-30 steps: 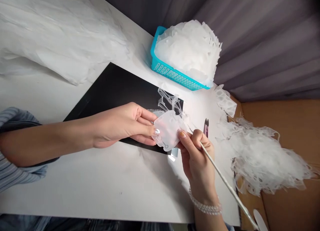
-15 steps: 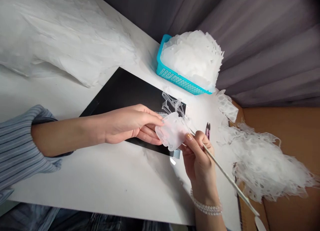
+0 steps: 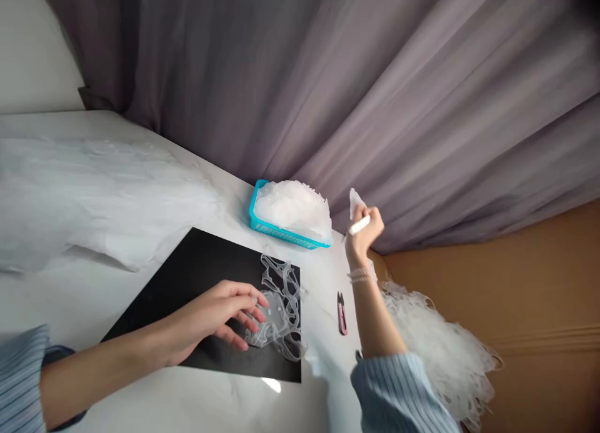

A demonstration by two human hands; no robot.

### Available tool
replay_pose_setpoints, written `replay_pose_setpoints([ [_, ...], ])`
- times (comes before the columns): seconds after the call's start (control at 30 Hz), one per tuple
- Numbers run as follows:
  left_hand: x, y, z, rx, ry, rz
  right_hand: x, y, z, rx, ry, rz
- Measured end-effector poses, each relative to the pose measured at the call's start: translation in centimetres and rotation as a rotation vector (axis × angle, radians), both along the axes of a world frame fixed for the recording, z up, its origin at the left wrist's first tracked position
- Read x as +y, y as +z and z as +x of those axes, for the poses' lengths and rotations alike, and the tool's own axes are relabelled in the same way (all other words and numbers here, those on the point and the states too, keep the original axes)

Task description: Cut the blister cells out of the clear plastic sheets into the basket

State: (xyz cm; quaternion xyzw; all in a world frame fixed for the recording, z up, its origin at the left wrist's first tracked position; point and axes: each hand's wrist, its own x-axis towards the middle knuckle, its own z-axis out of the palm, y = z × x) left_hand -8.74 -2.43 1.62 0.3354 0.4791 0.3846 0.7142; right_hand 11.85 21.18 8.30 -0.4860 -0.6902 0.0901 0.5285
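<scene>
My left hand (image 3: 229, 314) is open, fingers spread and slightly curled, over a translucent plastic sheet with cut-outs (image 3: 284, 289). Its fingertips are at the sheet's left edge; whether they touch it I cannot tell. The sheet lies on the right part of a black mat (image 3: 187, 283). Raised to the right of the basket, my right hand (image 3: 368, 230) is closed around a white stick-like tool (image 3: 360, 225). A thin translucent plastic piece (image 3: 355, 200) sticks up from the same hand. The fingers hide most of both.
A blue basket (image 3: 285, 235) heaped with translucent pieces (image 3: 295, 205) stands at the table's back edge. Pink-handled thread snips (image 3: 342, 314) lie right of the mat. A pile of plastic scraps (image 3: 435, 352) sits by a cardboard box (image 3: 539, 308). White plastic sheeting (image 3: 103, 195) covers the left.
My right hand has lifted away, up and to the right, with the tool and the translucent piece. My left hand has let go of that piece and lowered to the cut-out sheet. The view has tilted up.
</scene>
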Motion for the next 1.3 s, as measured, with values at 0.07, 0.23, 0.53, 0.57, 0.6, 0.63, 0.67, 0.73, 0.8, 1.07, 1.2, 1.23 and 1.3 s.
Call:
replay_pose_setpoints([
  [0.07,0.0,-0.1,0.3,0.039,-0.05,0.039,2.6,0.3,-2.8,-0.047,0.06,-0.015],
  [0.23,0.3,-0.6,0.1,0.433,-0.132,0.395,3.5,0.8,-6.0,-0.144,0.185,-0.085],
  [0.53,3.1,-3.5,-1.5,0.933,-0.045,0.651,-8.7,-2.8,2.7,-0.398,0.222,-0.422],
  [0.57,3.5,-3.7,-1.2,0.957,-0.059,0.653,-9.8,-3.8,3.4,-0.409,0.224,-0.482],
  [0.6,4.0,-3.8,-0.8,0.979,-0.075,0.651,-10.7,-4.8,3.9,-0.407,0.229,-0.538],
  [0.63,4.5,-3.8,-0.3,0.999,-0.093,0.646,-11.4,-5.7,4.1,-0.396,0.242,-0.591],
  [0.67,5.1,-3.8,0.4,1.014,-0.11,0.638,-12.0,-6.4,4.2,-0.376,0.263,-0.639],
  [0.73,6.1,-3.9,1.7,1.03,-0.138,0.613,-12.7,-7.7,3.9,-0.315,0.321,-0.721],
  [0.8,6.9,-3.9,2.9,1.017,-0.154,0.584,-13.1,-8.4,3.3,-0.227,0.375,-0.779],
  [1.07,7.7,-3.3,3.1,0.631,-0.159,0.424,-14.1,-5.7,1.8,0.254,0.48,-0.79],
  [1.2,7.3,-2.7,2.2,0.327,-0.162,0.341,-14.6,-4.2,2.0,0.482,0.482,-0.72],
  [1.23,7.1,-2.5,2.0,0.27,-0.153,0.323,-14.7,-4.2,2.2,0.526,0.466,-0.685],
  [1.3,6.8,-1.9,1.6,0.19,-0.133,0.294,-14.6,-4.5,2.8,0.534,0.396,-0.606],
])
